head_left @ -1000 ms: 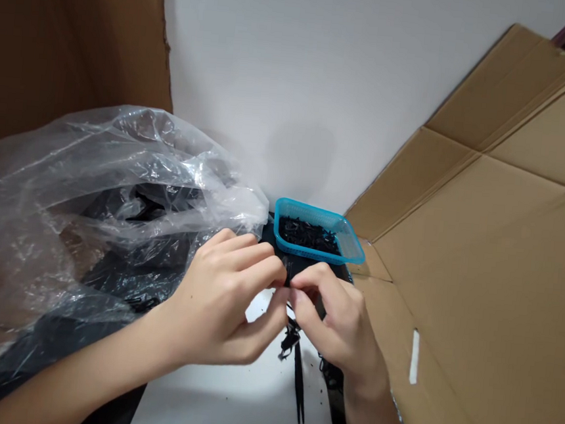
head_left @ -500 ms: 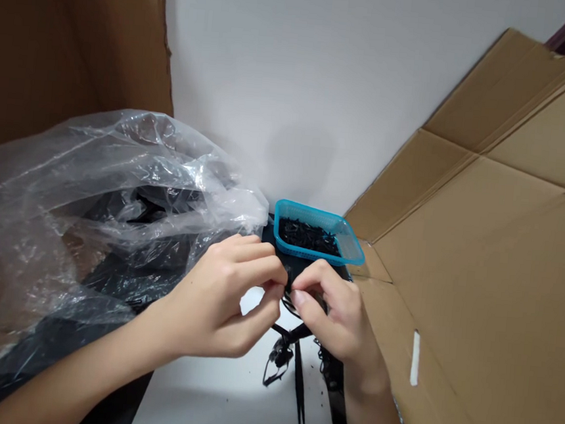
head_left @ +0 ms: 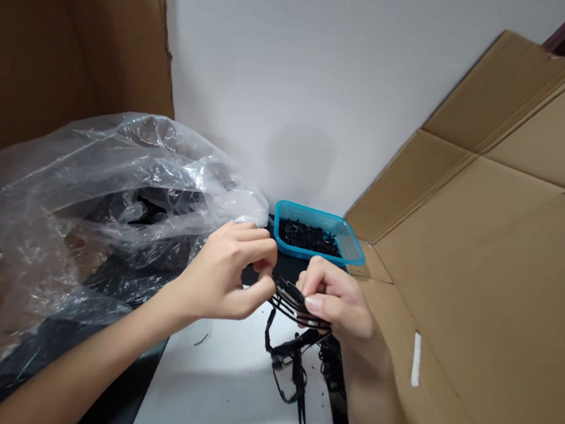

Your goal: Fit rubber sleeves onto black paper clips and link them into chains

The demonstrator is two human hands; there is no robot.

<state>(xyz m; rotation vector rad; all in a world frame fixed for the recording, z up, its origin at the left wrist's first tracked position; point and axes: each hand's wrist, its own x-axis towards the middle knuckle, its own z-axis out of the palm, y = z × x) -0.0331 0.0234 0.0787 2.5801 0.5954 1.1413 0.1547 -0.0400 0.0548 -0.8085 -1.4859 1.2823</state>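
Note:
My left hand point(head_left: 230, 277) and my right hand point(head_left: 336, 302) meet over the white work surface point(head_left: 227, 392), both pinched on a thin black plastic frame piece point(head_left: 290, 300) with bars and dangling strips. The fingers of each hand are curled tight on it. A loose part of the black piece point(head_left: 291, 364) hangs below my right hand, down to the surface. Just behind the hands stands a small blue basket point(head_left: 353, 248) holding several small black bits.
A big crumpled clear plastic bag point(head_left: 91, 189) with black parts inside fills the left. Brown cardboard sheets point(head_left: 496, 257) lean on the right, and more cardboard stands at the upper left. A white wall is behind. Black crumbs and a thin black strip point(head_left: 302, 412) lie on the surface.
My hands have drawn slightly apart and the black piece has come out more into view, with its hanging part lower. A small black sliver now lies on the surface under my left hand.

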